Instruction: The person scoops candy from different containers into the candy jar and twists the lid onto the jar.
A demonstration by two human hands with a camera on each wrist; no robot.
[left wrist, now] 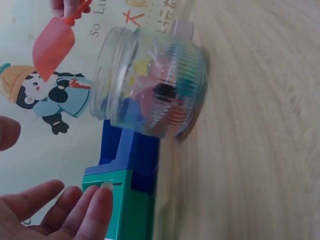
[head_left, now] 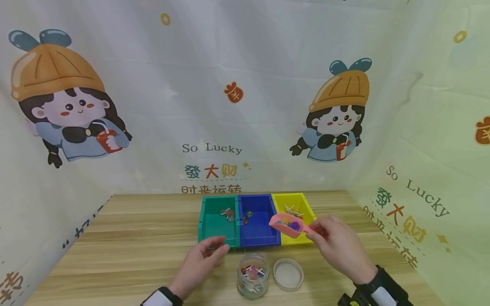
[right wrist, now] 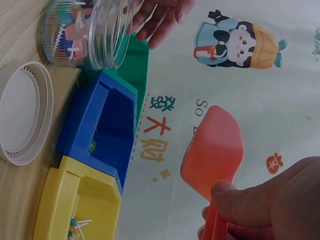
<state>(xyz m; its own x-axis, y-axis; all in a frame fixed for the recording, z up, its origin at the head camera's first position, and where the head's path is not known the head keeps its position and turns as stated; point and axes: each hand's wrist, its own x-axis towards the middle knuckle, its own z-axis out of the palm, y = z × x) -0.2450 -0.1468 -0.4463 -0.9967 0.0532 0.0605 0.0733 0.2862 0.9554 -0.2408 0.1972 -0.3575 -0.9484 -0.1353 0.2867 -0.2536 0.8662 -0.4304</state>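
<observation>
My right hand [head_left: 340, 246] grips the handle of a pink scoop [head_left: 285, 225], thumb on top of the handle in the right wrist view. Small coloured pieces, some purple and some yellowish, lie in the scoop, which is held above the blue bin [head_left: 260, 243] and the yellow bin [head_left: 311, 203]. My left hand [head_left: 200, 263] holds nothing, fingers loosely bent, by the front of the green bin [head_left: 216, 229]. Beside it an uncovered glass jar [head_left: 252, 276] stands upright with colourful push pins inside.
A whitish round lid [head_left: 288, 275] lies right of the jar. Small clear pieces [head_left: 228, 213] sit in the green bin, a few glassy bits [head_left: 246, 217] in the blue one, and several white-stemmed pins [head_left: 292, 211] in the yellow one. A printed curtain [head_left: 268, 127] hangs behind the wooden table [head_left: 115, 250].
</observation>
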